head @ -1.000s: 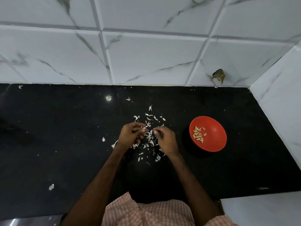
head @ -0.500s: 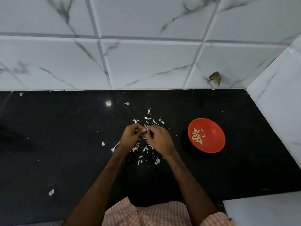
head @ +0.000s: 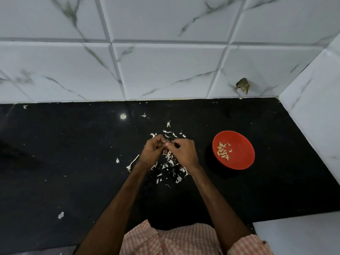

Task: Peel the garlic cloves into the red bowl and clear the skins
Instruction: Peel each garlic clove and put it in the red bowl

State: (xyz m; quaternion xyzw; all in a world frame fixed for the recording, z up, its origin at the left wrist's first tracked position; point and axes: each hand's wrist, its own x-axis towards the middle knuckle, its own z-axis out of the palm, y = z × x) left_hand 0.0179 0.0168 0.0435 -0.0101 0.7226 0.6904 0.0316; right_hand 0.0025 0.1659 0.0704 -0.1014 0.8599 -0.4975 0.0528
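My left hand (head: 153, 150) and my right hand (head: 184, 152) meet fingertip to fingertip over the black counter (head: 73, 162), both pinching a small garlic clove (head: 168, 144) that is mostly hidden between the fingers. White garlic skins (head: 170, 162) lie scattered under and around the hands. The red bowl (head: 239, 142) stands to the right of my right hand, apart from it, with several peeled cloves (head: 223, 150) inside.
Stray skin flakes (head: 60, 215) lie at the counter's left front and one (head: 117, 160) left of my hands. White marble tile walls (head: 165, 70) close the back and right side. A brown scrap (head: 243, 85) sticks to the back wall.
My two hands, slightly apart a second ago, have come together at the fingertips on the clove. The bowl and skins have stayed put; the camera shifted a little.
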